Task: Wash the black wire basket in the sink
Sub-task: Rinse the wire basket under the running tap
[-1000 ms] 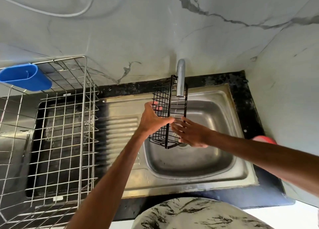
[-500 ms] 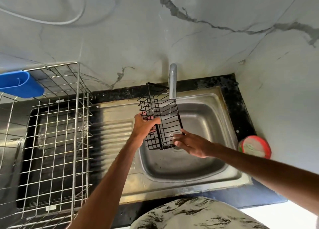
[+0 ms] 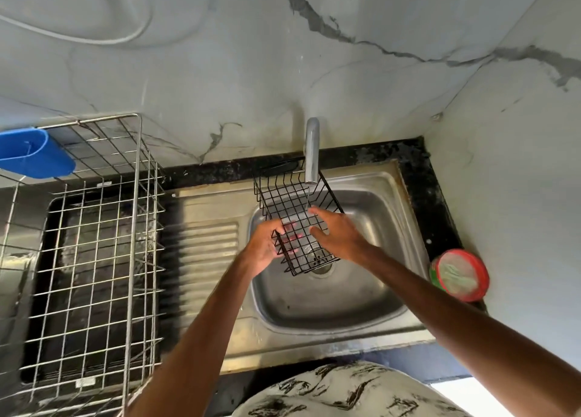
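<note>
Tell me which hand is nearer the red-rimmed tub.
Right. The right hand, on the black wire basket, lies left of the red-rimmed tub; the left hand grips the basket's far side.

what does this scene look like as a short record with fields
basket: black wire basket, held over the sink, under the tap
water: thin stream falling onto the basket
hands: left hand grips the basket's left side; right hand open against its right side
left of sink: steel dish rack, blue holder
right of sink: red-rimmed tub
</note>
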